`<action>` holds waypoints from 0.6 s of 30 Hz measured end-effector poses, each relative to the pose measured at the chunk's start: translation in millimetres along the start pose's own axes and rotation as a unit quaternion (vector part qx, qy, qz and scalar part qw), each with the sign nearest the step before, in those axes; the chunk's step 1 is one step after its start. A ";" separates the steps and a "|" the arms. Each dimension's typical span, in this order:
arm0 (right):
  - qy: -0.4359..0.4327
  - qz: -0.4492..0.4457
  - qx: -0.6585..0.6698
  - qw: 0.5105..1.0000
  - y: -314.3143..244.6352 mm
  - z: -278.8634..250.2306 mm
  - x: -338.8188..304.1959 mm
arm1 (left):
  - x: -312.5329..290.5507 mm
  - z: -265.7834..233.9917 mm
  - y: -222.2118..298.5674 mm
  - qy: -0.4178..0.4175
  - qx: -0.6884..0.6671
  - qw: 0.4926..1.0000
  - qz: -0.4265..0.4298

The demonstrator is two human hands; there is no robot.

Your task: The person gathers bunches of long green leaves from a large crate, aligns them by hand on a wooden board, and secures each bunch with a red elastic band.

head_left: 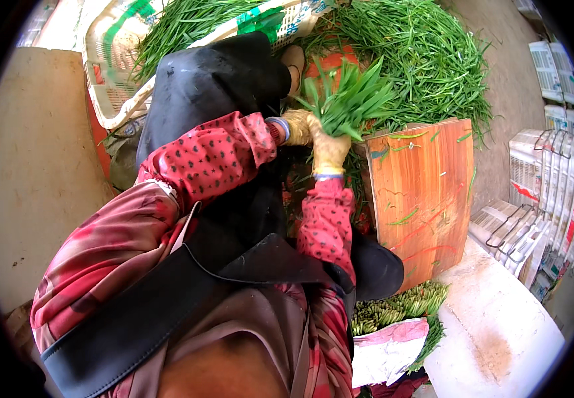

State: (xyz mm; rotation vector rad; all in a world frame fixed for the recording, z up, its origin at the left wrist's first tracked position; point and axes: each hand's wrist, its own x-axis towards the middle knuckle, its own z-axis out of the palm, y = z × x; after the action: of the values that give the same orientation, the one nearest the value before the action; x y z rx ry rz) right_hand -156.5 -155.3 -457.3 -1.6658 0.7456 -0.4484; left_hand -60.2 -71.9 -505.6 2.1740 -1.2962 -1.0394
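Note:
My right hand [330,149], in a yellowish glove, is closed around a bunch of long flat green leaves that look like garlic chives [356,99]. The leaf ends fan out up and to the right, slightly blurred. Up against it is my left hand [295,127], gloved alike, its fingers closed at the lower left of the bunch; the stems are hidden by the gloves. Just right of my right hand, a wood-grain board [423,199] lies with loose leaf bits scattered on it.
A large heap of loose green leaves [426,60] spreads beyond the board. At the far left a white plastic basket [118,109] holds more leaves. Bundled stems [399,308] stand below the board, near a white panel [492,325]. Stacked strapped white packs [545,166] line the right side.

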 end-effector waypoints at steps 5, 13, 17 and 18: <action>0.065 0.046 0.115 0.990 -49.6 -4.8 12.1 | -60.6 -45.3 53.0 0.208 0.055 0.973 -0.079; 0.044 0.010 0.146 0.988 -25.9 1.0 -14.2 | -132.5 -11.5 53.8 -0.127 -0.679 0.677 -0.255; 0.053 0.034 -0.003 0.998 -13.7 1.6 -24.5 | -130.3 -8.4 52.8 -0.228 -0.751 0.565 -0.253; 0.043 0.016 0.016 0.999 -20.4 1.2 -21.3 | -126.8 -12.3 51.0 -0.244 -0.773 0.550 -0.201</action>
State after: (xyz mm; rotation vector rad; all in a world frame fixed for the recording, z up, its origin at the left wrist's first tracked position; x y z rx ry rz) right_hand -166.4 -137.9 -435.6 -1.6110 0.8236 -0.5083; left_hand -117.0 13.4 -414.4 0.6568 0.3352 -1.8992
